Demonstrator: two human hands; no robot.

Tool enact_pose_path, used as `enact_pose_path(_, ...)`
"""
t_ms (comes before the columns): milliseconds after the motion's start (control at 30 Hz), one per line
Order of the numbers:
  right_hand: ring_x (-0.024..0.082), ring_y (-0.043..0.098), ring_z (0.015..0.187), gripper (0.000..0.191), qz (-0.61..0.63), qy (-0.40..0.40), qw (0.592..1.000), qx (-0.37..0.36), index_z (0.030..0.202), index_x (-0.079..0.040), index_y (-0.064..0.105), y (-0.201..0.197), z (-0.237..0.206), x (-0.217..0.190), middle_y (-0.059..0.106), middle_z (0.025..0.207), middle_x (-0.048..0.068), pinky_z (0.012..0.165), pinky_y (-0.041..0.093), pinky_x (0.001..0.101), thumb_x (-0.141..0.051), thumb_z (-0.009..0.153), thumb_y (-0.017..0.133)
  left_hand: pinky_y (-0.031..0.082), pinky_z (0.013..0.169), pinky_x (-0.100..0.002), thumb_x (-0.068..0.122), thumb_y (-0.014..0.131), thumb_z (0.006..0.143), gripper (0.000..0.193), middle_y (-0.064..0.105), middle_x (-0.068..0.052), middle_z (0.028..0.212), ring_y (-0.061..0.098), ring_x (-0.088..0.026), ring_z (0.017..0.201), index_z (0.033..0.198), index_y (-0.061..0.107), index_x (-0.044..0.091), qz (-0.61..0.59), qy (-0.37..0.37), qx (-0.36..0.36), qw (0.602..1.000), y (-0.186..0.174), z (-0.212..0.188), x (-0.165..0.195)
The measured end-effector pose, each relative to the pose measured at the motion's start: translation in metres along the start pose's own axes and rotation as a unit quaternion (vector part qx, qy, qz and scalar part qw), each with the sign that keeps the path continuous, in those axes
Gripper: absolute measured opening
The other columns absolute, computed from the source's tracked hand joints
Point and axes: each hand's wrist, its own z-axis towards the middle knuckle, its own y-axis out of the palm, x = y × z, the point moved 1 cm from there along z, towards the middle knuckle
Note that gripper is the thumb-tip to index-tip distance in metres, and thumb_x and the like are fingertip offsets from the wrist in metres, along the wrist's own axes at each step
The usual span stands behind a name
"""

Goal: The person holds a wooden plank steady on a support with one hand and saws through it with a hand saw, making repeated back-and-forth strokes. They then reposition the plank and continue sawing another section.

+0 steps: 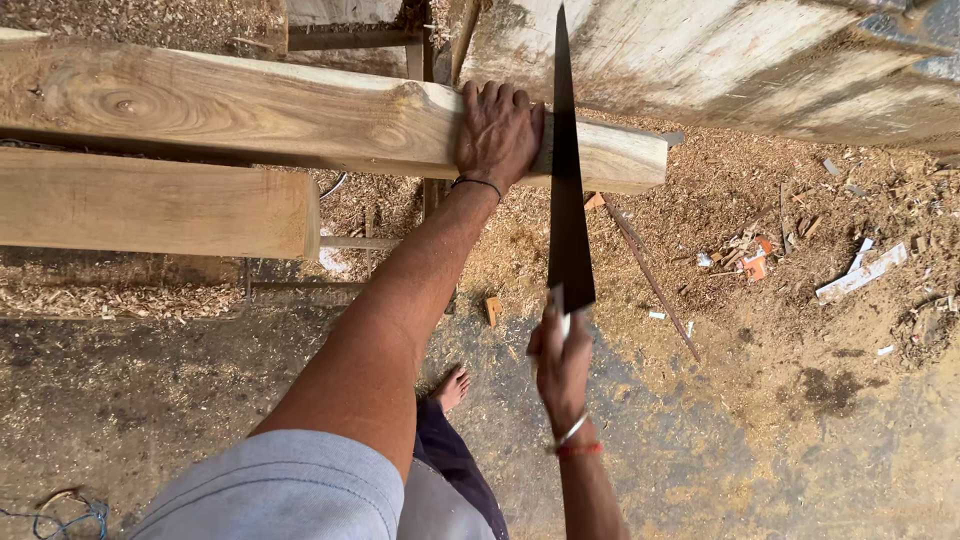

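Left hand (497,135) lay flat and spread on the wooden beam (250,112), fingers curled over its far edge, pressing down near the beam's right end. Right hand (562,365) was clamped around the handle of the handsaw (567,200), at about six o'clock from the left hand. The saw's dark blade ran straight up toward twelve o'clock, crossing the beam just beside the left hand's thumb side, its tip reaching past the beam against the pale slab (720,60) behind. Hands stood apart, one on the timber, one on the tool.

A thin black cord circled the left wrist; a metal bangle (572,430) and red thread sat on the right.

At nine o'clock from the saw, a second shorter plank (150,205) lay below and parallel to the beam. Sawdust (760,190) covered the ground thickly at three o'clock, strewn with offcuts, an orange scrap (755,266) and a white strip (862,272). A thin dark stick (650,275) slanted just right of the blade. One bare foot (452,387) showed on the dirt floor between the two arms. A blue cord (70,515) lay at seven o'clock, well apart.
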Motion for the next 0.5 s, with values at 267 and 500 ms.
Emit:
enact_pose_path(267,0.009,0.050,0.054,0.044,0.101,-0.034,0.992,0.071,0.124,0.004,0.055,0.036,0.010,0.042,0.054,0.064,0.001,0.046,0.041,0.0268,-0.036,0.106,0.053,0.027,0.110,-0.062,0.029,0.046,0.099,0.032,0.066,-0.012,0.115,0.057,-0.031,0.118,0.116,0.066,0.010,0.006,0.012,0.088,0.996,0.002,-0.001,-0.004)
enact_pose_path(500,0.008,0.047,0.051,0.043,0.045,0.032,0.996,0.070,0.123,0.002,0.058,0.003,-0.105,0.050,0.053,0.057,0.001,0.045,0.037,0.0277,-0.036,0.105,0.047,0.024,0.113,-0.062,0.042,0.040,0.106,0.045,0.065,-0.015,0.115,0.056,-0.032,0.116,0.117,0.066,0.007,-0.015,-0.016,0.010,1.000,-0.010,0.001,0.004)
